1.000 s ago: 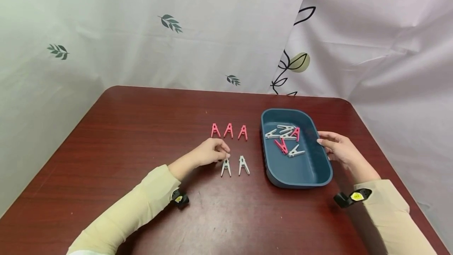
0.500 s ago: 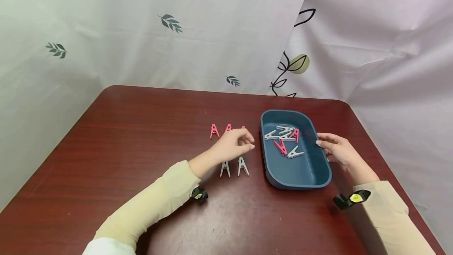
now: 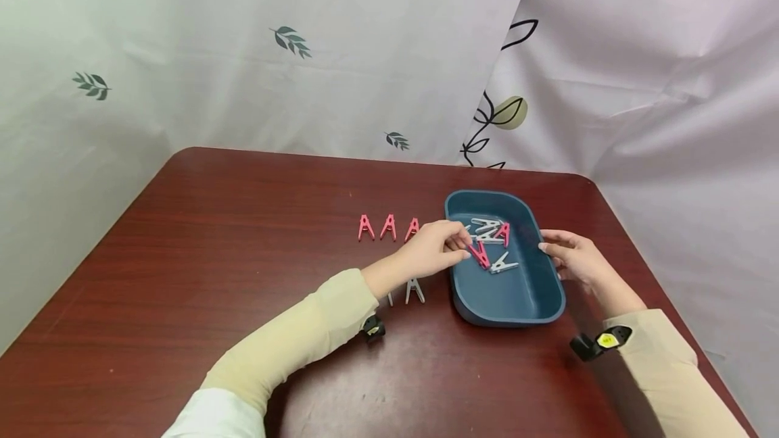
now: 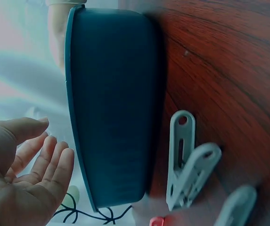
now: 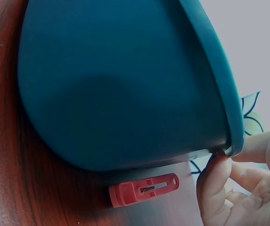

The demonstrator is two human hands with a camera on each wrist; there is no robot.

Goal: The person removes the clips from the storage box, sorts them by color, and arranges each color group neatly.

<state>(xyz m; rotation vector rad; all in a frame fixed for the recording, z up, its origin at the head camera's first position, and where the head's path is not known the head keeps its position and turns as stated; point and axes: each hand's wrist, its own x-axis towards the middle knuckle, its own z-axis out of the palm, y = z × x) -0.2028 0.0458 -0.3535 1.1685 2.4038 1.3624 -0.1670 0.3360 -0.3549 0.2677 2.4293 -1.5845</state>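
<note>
In the head view, my left hand point(image 3: 438, 249) is over the left rim of a blue plastic bin point(image 3: 511, 296), fingers loosely bent. The left wrist view shows nothing between the thumb and fingers of this hand point(image 4: 28, 169). My right hand point(image 3: 581, 262) pinches the bin's right rim, thumb on one side and fingers on the other. Inside the bin lie several white clothespins point(image 3: 504, 263) and red clothespins point(image 3: 479, 255). Left of it, red clothespins point(image 3: 365, 227) stand in a row on the table, with white clothespins point(image 3: 414, 290) nearer, one mostly hidden by my left arm.
The dark red wooden table point(image 3: 274, 201) ends at a pale curtain point(image 3: 341, 86) with leaf prints. In the right wrist view, a red clothespin point(image 5: 144, 190) lies on the table beside the bin. Both wrists carry black cameras point(image 3: 373, 326).
My left hand has moved right, from the white clothespins on the table to the bin's left rim. My right hand stays on the opposite rim.
</note>
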